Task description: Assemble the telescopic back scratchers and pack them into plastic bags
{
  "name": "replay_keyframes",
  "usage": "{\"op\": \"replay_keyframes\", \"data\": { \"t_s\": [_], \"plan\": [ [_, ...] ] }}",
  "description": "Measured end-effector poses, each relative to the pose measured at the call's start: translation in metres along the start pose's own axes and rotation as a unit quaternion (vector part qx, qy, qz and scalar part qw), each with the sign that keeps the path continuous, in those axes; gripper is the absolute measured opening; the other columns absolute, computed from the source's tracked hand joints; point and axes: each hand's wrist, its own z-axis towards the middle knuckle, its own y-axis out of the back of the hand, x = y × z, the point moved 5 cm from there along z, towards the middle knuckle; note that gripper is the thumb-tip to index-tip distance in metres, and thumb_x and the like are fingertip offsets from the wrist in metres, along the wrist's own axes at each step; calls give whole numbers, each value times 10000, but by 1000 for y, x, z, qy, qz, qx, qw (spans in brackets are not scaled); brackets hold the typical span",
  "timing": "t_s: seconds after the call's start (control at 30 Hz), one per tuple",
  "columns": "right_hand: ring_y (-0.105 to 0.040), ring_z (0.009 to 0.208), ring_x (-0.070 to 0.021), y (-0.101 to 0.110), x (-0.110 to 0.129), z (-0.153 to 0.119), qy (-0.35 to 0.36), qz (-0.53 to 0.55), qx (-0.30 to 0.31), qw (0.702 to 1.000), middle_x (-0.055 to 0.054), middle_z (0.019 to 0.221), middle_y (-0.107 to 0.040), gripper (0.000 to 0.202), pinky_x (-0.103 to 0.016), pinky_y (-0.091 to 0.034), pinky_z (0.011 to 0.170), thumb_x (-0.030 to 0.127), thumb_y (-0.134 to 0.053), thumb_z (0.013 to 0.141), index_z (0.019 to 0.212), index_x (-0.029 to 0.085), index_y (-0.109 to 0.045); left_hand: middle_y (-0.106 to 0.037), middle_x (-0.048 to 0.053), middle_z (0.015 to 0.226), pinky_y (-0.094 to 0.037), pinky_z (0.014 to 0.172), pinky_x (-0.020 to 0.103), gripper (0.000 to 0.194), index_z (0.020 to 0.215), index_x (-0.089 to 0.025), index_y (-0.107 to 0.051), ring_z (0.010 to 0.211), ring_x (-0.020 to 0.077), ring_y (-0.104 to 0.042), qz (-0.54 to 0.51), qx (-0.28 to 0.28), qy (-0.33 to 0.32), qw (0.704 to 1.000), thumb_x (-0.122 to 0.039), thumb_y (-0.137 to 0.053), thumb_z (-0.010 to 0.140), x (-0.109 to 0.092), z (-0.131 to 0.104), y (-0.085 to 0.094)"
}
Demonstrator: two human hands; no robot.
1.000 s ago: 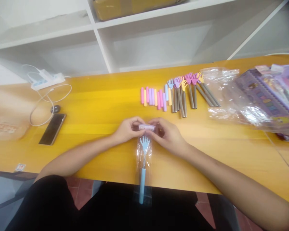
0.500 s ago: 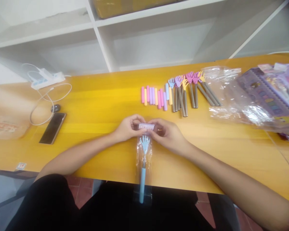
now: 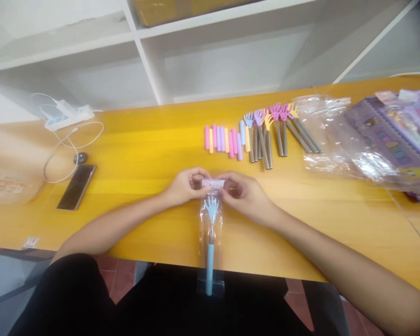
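Note:
A clear plastic bag [image 3: 217,233] hangs down over the table's front edge, with a light blue hand-shaped scratcher [image 3: 210,261] inside it, claw end up. At the bag's top is a small pale purple card [image 3: 213,185]. My left hand [image 3: 189,185] pinches the card's left side between thumb and fingers. On its right side my right hand [image 3: 243,193] grips the same card. Beyond my hands lie several coloured tubes [image 3: 226,140] in a row, beside several scratchers with bare metal handles [image 3: 268,149].
Clear plastic bags [image 3: 327,140] and purple printed packages [image 3: 388,140] lie at the right. On the left are a phone [image 3: 76,186], a dark round object [image 3: 80,157], a white cable and a power strip [image 3: 70,117]. White shelving [image 3: 147,70] stands behind the wooden table [image 3: 143,140].
The lower end of the bag with the blue scratcher has swung slightly to the right. My thumbs sit a little farther apart, showing more of the card.

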Motion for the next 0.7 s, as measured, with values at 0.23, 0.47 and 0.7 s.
{"op": "replay_keyframes", "data": {
  "t_s": [0.23, 0.47, 0.7],
  "plan": [
    [-600, 665, -124, 3, 1, -1, -8, 7, 2, 1000, -15, 775, -645, 311, -251, -522, 608, 370, -676, 944, 1157, 145, -699, -791, 71, 974, -558, 807, 236, 421, 1127, -145, -699, 835, 137, -750, -1, 19, 2, 1000, -364, -896, 827, -3, 1, 1],
    [-566, 595, -99, 8, 1, -1, -32, 70, 51, 996, 11, 745, -626, 408, -248, -506, 587, 389, -701, 955, 1268, 133, -650, -808, 97, 968, -560, 812, 266, 508, 1176, -126, -726, 825, 167, -764, -5, 64, 39, 997, -413, -916, 802, -2, 6, 7],
    [-513, 524, -77, 9, -4, -6, -86, 125, 24, 988, 38, 765, -584, 473, -213, -397, 448, 491, -707, 958, 1270, 172, -549, -806, 97, 1009, -570, 843, 278, 508, 1215, -141, -697, 844, 168, -765, -23, 32, 2, 999, -404, -900, 831, -3, 6, 7]
  ]
}}
